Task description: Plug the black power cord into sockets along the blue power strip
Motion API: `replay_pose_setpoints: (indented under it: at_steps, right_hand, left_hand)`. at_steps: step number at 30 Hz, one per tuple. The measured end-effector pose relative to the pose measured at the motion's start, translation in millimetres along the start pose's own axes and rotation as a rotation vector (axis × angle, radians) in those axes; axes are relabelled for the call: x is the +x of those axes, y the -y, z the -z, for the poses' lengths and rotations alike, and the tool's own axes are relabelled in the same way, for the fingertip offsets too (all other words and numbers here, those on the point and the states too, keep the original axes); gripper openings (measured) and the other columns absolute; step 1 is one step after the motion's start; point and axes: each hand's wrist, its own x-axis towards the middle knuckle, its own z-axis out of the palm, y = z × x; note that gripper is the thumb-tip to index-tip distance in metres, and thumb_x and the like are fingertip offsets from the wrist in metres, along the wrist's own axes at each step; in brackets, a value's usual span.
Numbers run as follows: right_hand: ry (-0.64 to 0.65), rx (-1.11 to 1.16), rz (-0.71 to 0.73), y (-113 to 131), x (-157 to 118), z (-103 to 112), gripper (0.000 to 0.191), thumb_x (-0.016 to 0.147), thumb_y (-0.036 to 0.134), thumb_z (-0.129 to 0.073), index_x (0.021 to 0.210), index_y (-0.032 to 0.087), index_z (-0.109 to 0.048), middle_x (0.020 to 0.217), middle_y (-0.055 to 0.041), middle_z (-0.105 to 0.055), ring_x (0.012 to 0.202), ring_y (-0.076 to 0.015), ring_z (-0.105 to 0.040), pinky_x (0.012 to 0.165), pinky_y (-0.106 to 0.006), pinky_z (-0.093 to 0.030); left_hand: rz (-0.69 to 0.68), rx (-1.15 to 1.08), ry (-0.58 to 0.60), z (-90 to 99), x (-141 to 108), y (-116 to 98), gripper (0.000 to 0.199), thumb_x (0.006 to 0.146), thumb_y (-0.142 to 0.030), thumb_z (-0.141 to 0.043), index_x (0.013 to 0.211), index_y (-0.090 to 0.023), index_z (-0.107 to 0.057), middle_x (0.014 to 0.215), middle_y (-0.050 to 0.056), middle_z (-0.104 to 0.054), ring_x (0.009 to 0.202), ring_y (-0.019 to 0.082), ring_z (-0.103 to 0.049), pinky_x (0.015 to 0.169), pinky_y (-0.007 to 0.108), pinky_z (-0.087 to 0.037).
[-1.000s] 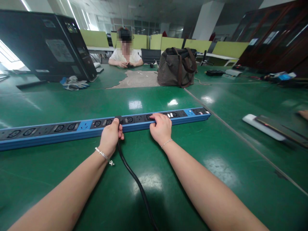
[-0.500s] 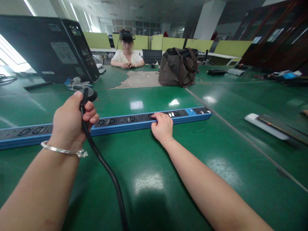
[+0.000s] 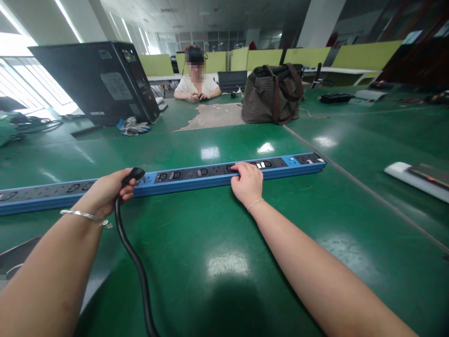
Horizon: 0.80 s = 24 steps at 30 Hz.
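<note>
My left hand (image 3: 109, 188) is closed around a black power plug (image 3: 136, 174), holding it just over a long blue-edged power strip (image 3: 192, 186). A thick black cable (image 3: 132, 252) hangs from the plug down toward the near edge of the view. Several black sockets run along the strip's top, and it lies crosswise on the green table. My right hand (image 3: 247, 183) grips the strip right of its middle, fingers curled over the top and thumb toward the near side. The plug's pins are hidden from view.
A black computer tower (image 3: 105, 84) stands at the back left, with gloves (image 3: 132, 126) beside it. A brown checked bag (image 3: 261, 98) sits at the back. Across the table sits a person (image 3: 198, 86). A white bar-shaped object (image 3: 414, 180) lies at right.
My left hand has lowered the plug from above the table to the strip, turning it to point right. My right hand stays on the strip. The view has shifted slightly left.
</note>
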Motion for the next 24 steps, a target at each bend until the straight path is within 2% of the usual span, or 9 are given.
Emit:
replay_pose_setpoints:
  at_steps: [3, 9, 14, 20, 24]
  right_hand:
    - [0.000, 0.001, 0.002, -0.1, 0.2, 0.1, 0.031, 0.071, 0.012, -0.047, 0.091, 0.022, -0.068, 0.106, -0.0057, -0.067, 0.103, -0.0253, -0.053, 0.094, -0.041, -0.035]
    - [-0.007, -0.008, 0.007, 0.1, 0.1, 0.2, 0.031, 0.070, 0.012, -0.047, 0.092, 0.022, -0.068, 0.106, -0.0053, -0.067, 0.102, -0.0249, -0.054, 0.093, -0.040, -0.036]
    - [-0.019, -0.012, 0.012, -0.9, 0.0, -0.4, 0.031, 0.070, 0.012, -0.047, 0.091, 0.022, -0.068, 0.106, -0.0046, -0.068, 0.103, -0.0249, -0.054, 0.093, -0.040, -0.036]
    - [-0.012, -0.014, 0.011, -0.9, 0.1, -0.6, 0.031, 0.070, 0.012, -0.047, 0.091, 0.022, -0.068, 0.105, -0.0050, -0.067, 0.102, -0.0255, -0.054, 0.093, -0.040, -0.036]
    - [-0.004, 0.000, 0.010, -0.2, 0.2, 0.1, 0.031, 0.071, 0.012, -0.047, 0.092, 0.021, -0.067, 0.106, -0.0054, -0.067, 0.103, -0.0254, -0.053, 0.093, -0.040, -0.036]
  left_hand:
    - [0.126, 0.098, -0.016, -1.5, 2.3, 0.1, 0.032, 0.091, -0.027, -0.039, 0.061, -0.018, -0.042, 0.036, -0.007, -0.030, 0.031, 0.004, -0.027, 0.033, 0.014, -0.025]
    - [0.154, 0.124, -0.056, -7.9, 2.8, -1.5, 0.031, 0.091, -0.026, -0.040, 0.061, -0.018, -0.042, 0.034, -0.007, -0.030, 0.030, 0.005, -0.029, 0.033, 0.014, -0.025]
    - [0.143, 0.158, -0.017, -7.1, 4.6, -1.0, 0.032, 0.092, -0.025, -0.039, 0.060, -0.017, -0.042, 0.036, -0.007, -0.031, 0.029, 0.004, -0.025, 0.031, 0.015, -0.024]
    - [0.126, 0.304, -0.001, -9.0, 7.8, 2.2, 0.034, 0.090, -0.031, -0.044, 0.059, -0.017, -0.044, 0.035, -0.006, -0.032, 0.031, 0.005, -0.032, 0.033, 0.015, -0.027]
    - [0.143, 0.288, 0.025, -7.8, 8.3, 6.3, 0.036, 0.091, -0.030, -0.040, 0.058, -0.017, -0.043, 0.034, -0.005, -0.030, 0.031, 0.006, -0.030, 0.034, 0.015, -0.028]
